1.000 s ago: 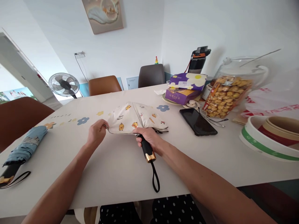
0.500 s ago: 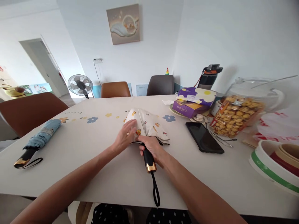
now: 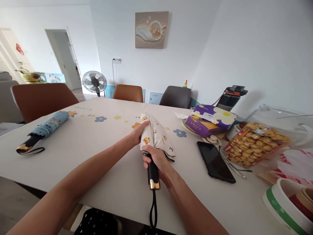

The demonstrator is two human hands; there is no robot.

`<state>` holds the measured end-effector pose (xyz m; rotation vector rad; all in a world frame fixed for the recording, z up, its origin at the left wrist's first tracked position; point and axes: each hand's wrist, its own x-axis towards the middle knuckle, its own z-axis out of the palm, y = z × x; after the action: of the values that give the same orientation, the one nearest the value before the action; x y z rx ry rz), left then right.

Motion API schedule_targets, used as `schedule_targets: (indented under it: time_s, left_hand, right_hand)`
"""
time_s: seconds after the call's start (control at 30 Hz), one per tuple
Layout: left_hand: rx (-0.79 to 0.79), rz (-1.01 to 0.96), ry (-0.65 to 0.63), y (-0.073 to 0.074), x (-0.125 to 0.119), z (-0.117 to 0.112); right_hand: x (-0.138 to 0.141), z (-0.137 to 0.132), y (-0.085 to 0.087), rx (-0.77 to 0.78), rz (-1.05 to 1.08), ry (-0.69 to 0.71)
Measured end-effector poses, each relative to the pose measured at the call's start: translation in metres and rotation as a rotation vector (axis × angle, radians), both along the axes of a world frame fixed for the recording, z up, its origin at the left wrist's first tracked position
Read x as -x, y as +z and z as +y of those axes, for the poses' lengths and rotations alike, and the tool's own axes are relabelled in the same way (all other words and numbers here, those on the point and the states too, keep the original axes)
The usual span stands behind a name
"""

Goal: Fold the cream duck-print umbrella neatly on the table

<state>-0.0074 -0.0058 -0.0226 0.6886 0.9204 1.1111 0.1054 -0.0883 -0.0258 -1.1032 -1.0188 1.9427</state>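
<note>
A folded white umbrella [image 3: 156,135] printed with small yellow ducks lies on the white table [image 3: 102,156] in front of me. My right hand [image 3: 156,159] is closed around its black handle [image 3: 153,174], whose gold-tipped end and black wrist strap reach toward the table's near edge. My left hand [image 3: 139,132] presses against the left side of the fabric, fingers curled over the canopy near its tip.
A folded blue umbrella [image 3: 45,129] lies at the far left. A black phone [image 3: 215,161], a purple box [image 3: 209,119], a cookie jar [image 3: 259,142] and stacked bowls [image 3: 290,202] stand on the right. Brown chairs [image 3: 44,99] and a fan [image 3: 94,82] lie beyond the table.
My left hand let go of the spread canopy edge and moved right onto the fabric, gathering it against the shaft. The canopy is now narrower. The view has swung left.
</note>
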Motion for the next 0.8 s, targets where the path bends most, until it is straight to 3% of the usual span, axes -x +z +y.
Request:
schedule_targets:
  time_s: [0.1, 0.23, 0.47, 0.67, 0.8]
  left_hand:
    - [0.068, -0.165, -0.075, 0.0, 0.007, -0.001]
    - [0.044, -0.289, -0.091, 0.007, 0.01, -0.004]
    - [-0.039, -0.309, -0.041, 0.015, 0.011, -0.001]
    - [0.025, -0.305, -0.082, 0.011, 0.014, 0.0]
    - [-0.032, -0.312, -0.079, 0.009, 0.015, 0.001]
  right_hand:
    - [-0.001, -0.001, 0.0, 0.002, 0.011, 0.073]
    - [0.0, -0.003, 0.001, -0.01, 0.059, 0.136]
    - [0.008, -0.005, 0.001, -0.031, 0.175, -0.064]
    - [0.007, 0.001, -0.003, 0.068, 0.251, 0.055]
    - [0.009, 0.001, -0.003, 0.02, 0.151, -0.017]
